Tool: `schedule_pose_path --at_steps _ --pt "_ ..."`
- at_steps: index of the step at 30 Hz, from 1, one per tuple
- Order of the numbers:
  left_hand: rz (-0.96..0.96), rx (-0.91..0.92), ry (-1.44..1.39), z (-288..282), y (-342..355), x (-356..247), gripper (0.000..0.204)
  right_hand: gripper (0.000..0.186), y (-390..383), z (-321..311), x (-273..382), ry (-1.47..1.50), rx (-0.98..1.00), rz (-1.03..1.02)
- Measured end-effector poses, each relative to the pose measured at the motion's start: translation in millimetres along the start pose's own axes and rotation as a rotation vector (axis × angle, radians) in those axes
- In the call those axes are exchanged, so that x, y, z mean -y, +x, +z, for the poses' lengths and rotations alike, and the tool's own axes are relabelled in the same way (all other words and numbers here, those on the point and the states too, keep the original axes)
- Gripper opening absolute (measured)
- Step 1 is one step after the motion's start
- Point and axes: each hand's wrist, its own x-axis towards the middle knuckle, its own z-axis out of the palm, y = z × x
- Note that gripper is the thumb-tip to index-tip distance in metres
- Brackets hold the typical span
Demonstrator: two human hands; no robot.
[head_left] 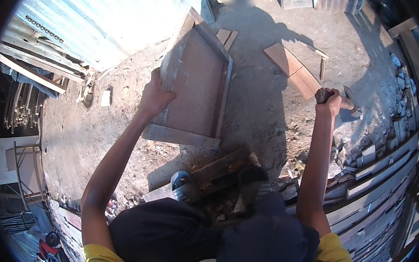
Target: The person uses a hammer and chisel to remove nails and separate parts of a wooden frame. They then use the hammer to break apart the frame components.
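Left hand grips wooden frame, right hand holds a tool

The shallow, tray-like wooden frame (182, 134) is at the left hand (157, 96), its raised sides enclosing a brown panel (193, 83). That hand clasps the near-left side, thumb over the inner edge, arm stretched forward. The right hand (333, 102) is closed round the handle of a tool (346, 104), perhaps a hatchet; the hand hides part of it. Planks (294, 69) lie just beyond that hand, leftward; corrugated sheeting (88, 25) stands beyond the left.
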Motion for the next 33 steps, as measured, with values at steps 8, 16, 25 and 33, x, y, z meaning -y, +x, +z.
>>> schedule_pose_path --at_steps 8,16,25,33 --pt "-0.077 0.018 -0.025 14.9 9.6 6.6 0.080 0.013 -163.9 72.2 -213.3 -0.655 0.741 0.653" --pt "-0.331 -0.108 -0.211 72.1 -42.7 155.9 0.085 0.014 -173.4 19.7 -186.7 -0.852 0.560 0.802" --pt "-0.116 0.004 -0.062 -3.0 -16.2 87.8 0.092 0.026 -148.5 -48.1 -103.6 -1.488 0.510 0.551" --pt "0.531 0.033 0.636 -31.7 -28.1 38.7 0.070 0.029 -111.1 -169.5 -48.4 -1.882 0.482 -0.038"
